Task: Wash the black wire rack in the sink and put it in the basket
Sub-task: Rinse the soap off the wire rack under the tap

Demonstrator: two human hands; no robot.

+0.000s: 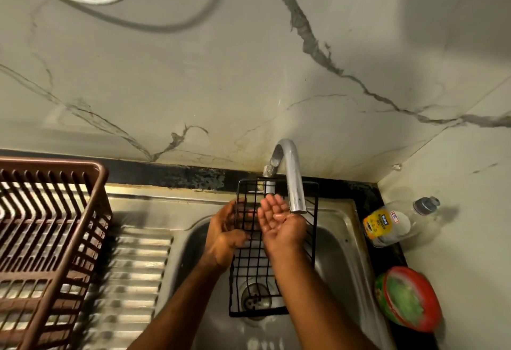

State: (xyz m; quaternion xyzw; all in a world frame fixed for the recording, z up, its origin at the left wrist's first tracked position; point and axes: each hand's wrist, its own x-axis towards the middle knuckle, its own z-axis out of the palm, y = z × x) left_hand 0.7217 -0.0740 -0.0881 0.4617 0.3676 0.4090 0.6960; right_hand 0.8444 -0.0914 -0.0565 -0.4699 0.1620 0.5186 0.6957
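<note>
The black wire rack stands tilted in the steel sink, its top edge leaning toward the back wall behind the tap. My left hand grips the rack's left side, fingers curled round the wires. My right hand is cupped palm up under the tap's spout, in front of the rack, fingers relaxed and wet. The brown slatted basket sits on the drainboard at the left.
A ribbed steel drainboard lies between basket and sink. A clear dish-soap bottle lies on the counter at the right, with a red and green round tub below it. The sink drain shows through the rack.
</note>
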